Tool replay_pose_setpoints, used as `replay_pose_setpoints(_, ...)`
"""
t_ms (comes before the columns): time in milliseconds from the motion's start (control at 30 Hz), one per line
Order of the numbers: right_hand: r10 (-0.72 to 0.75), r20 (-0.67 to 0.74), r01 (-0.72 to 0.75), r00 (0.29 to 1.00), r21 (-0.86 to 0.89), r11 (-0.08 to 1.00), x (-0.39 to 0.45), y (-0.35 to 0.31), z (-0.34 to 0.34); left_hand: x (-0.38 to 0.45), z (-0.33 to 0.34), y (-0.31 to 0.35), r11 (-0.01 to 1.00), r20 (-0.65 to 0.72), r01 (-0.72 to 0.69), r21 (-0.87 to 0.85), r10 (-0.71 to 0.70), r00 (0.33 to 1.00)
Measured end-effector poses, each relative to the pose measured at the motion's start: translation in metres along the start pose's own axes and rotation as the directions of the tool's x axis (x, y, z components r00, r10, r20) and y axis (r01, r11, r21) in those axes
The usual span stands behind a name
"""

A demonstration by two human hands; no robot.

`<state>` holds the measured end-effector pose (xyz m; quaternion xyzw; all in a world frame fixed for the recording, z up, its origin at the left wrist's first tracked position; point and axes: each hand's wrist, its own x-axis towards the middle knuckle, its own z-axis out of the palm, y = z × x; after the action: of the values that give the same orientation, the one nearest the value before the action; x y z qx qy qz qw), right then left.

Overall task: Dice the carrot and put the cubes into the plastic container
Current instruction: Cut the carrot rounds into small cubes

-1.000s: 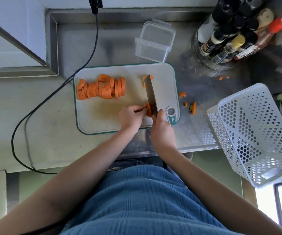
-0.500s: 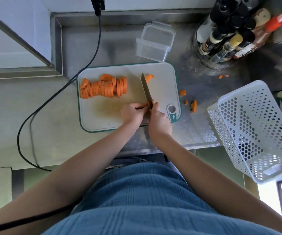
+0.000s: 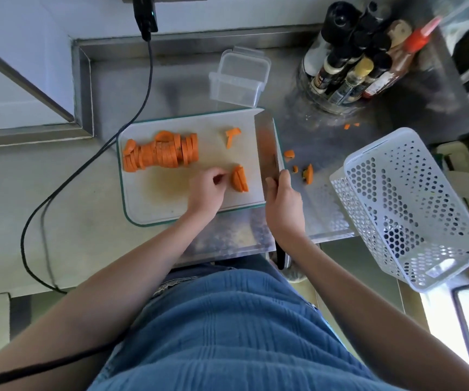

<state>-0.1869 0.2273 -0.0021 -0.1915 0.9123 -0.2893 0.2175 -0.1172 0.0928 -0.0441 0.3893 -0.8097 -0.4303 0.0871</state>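
Observation:
A row of carrot slices (image 3: 161,151) lies on the white cutting board (image 3: 154,204). A small stack of half-slices (image 3: 240,178) sits near the board's right side, with my left hand (image 3: 205,190) just left of it, fingertips close to it and holding nothing. My right hand (image 3: 284,203) grips the cleaver (image 3: 267,146), whose broad blade lies tilted over the board's right edge, apart from the stack. Two cut strips (image 3: 232,136) rest farther back. The clear plastic container (image 3: 239,77) stands behind the board with nothing visible in it.
Stray carrot bits (image 3: 308,173) lie on the steel counter right of the board. A white perforated basket (image 3: 408,204) leans at the right. A tub of sauce bottles (image 3: 352,63) stands at the back right. A black cable (image 3: 86,165) runs along the left.
The cleaver has lifted off the carrot stack and swung right, its blade turned flat. My left hand has let go of the stack, which now lies exposed.

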Motion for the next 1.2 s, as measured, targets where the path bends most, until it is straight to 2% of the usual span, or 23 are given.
replay_pose_setpoints(33, 0.016, -0.01, -0.015, 1.0, 0.02, 1.0, -0.001, 0.003, -0.003, 0.003, -0.005, -0.004, 0.978, 0.024, -0.18, 0.103, 0.178, 0.984)
replay_pose_setpoints(67, 0.034, -0.015, -0.034, 0.999, 0.03, 0.999, -0.003, 0.006, -0.005, 0.01, -0.009, -0.01, 0.898, 0.111, -0.385, 0.211, 0.369, 0.923)
replay_pose_setpoints(100, 0.054, -0.017, -0.053, 0.998, 0.035, 0.998, -0.005, 0.01, -0.007, 0.019, -0.01, -0.016, 0.767, 0.245, -0.576, 0.284, 0.523, 0.817)
replay_pose_setpoints(133, 0.073, -0.017, -0.072, 0.997, 0.033, 0.997, -0.006, 0.013, -0.009, 0.028, -0.009, -0.02, 0.629, 0.383, -0.712, 0.312, 0.603, 0.7)
replay_pose_setpoints(167, 0.09, -0.012, -0.09, 0.996, 0.028, 0.996, -0.008, 0.015, -0.01, 0.036, -0.008, -0.021, 0.527, 0.496, -0.795, 0.302, 0.625, 0.603)
replay_pose_setpoints(233, 0.113, 0.001, -0.113, 0.994, 0.016, 0.994, -0.01, 0.019, -0.011, 0.049, -0.002, -0.015, 0.396, 0.607, -0.883, 0.25, 0.646, 0.462)
replay_pose_setpoints(300, 0.121, 0.009, -0.121, 0.993, 0.009, 0.993, -0.012, 0.022, -0.011, 0.053, 0.0, -0.006, 0.355, 0.656, -0.906, 0.232, 0.63, 0.415)
replay_pose_setpoints(333, 0.123, 0.014, -0.123, 0.992, 0.004, 0.992, -0.013, 0.023, -0.011, 0.054, -0.002, -0.001, 0.357, 0.671, -0.901, 0.245, 0.609, 0.424)
replay_pose_setpoints(367, 0.125, 0.021, -0.125, 0.992, -0.001, 0.992, -0.014, 0.023, -0.01, 0.055, -0.005, 0.001, 0.385, 0.663, -0.883, 0.269, 0.59, 0.46)
replay_pose_setpoints(433, 0.131, 0.034, -0.131, 0.991, 0.0, 0.991, -0.016, 0.023, -0.009, 0.05, -0.006, -0.003, 0.532, 0.593, -0.783, 0.323, 0.531, 0.605)
replay_pose_setpoints(500, 0.135, 0.043, -0.136, 0.99, 0.019, 0.991, -0.017, 0.022, -0.006, 0.036, -0.005, -0.012, 0.704, 0.483, -0.614, 0.356, 0.424, 0.766)
replay_pose_setpoints(533, 0.137, 0.049, -0.138, 0.989, 0.026, 0.99, -0.017, 0.02, -0.005, 0.026, -0.003, -0.016, 0.765, 0.431, -0.542, 0.347, 0.383, 0.817)
replay_pose_setpoints(600, 0.131, 0.066, -0.132, 0.989, 0.015, 0.991, -0.018, 0.015, -0.001, 0.003, 0.002, -0.019, 0.836, 0.326, -0.457, 0.303, 0.36, 0.874)
replay_pose_setpoints(800, 0.077, 0.129, -0.061, 0.989, -0.121, 0.991, -0.016, 0.001, 0.01, -0.018, -0.004, -0.027, 0.937, 0.134, -0.282, 0.206, 0.259, 0.957)
replay_pose_setpoints(1000, 0.021, 0.138, -0.002, 0.99, -0.135, 0.991, -0.016, -0.009, 0.014, -0.015, -0.005, -0.028, 0.938, 0.145, -0.282, 0.202, 0.256, 0.956)
replay_pose_setpoints(1200, 0.044, 0.18, -0.013, 0.983, -0.173, 0.985, -0.012, -0.012, 0.024, -0.017, -0.001, -0.028, 0.941, 0.127, -0.281, 0.187, 0.26, 0.957)
